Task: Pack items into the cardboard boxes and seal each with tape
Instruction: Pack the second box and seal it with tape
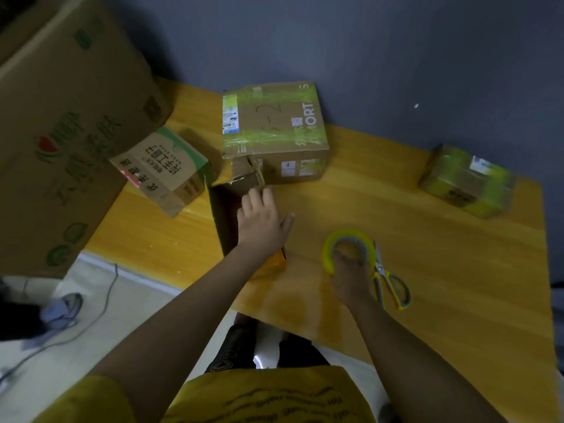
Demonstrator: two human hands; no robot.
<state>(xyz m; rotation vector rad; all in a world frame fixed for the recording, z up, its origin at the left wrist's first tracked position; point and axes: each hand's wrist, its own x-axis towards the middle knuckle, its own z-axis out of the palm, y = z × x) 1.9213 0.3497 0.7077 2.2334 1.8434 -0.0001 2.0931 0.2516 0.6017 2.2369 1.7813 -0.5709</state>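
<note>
The small open cardboard box [241, 209] with dark flaps lies on the yellow wooden tabletop [427, 254], just in front of the larger brown cardboard box [274, 132] banded with greenish tape, which we take as our landmark. There is only the head view. In it, our left hand [262, 221] reaches over the small box with fingers spread and nearly straight; it rests on or just above the upper flap and grips nothing that we can see. Our right hand [348, 279] is blurred, to the right of and nearer to us than the landmark box. Its fingers curl over the near rim of the yellow roll of clear packing tape [348, 251], which lies flat on the tabletop. The yellow-handled scissors [387, 276] lie just beside the roll on its right.

Left of the landmark box sits a small printed carton with green edging [164, 169], tilted. Far to the landmark's right, well apart, is a little box wrapped all over in greenish tape [467, 181].

We judge the small box light and stiff at its folds but easy to crush across its flaps. We would press the flaps shut with a flat palm and steady the box by its side walls. The tape roll looks rigid and light, and is best held through its core. Whether anything is packed inside the small box we cannot tell.
</note>
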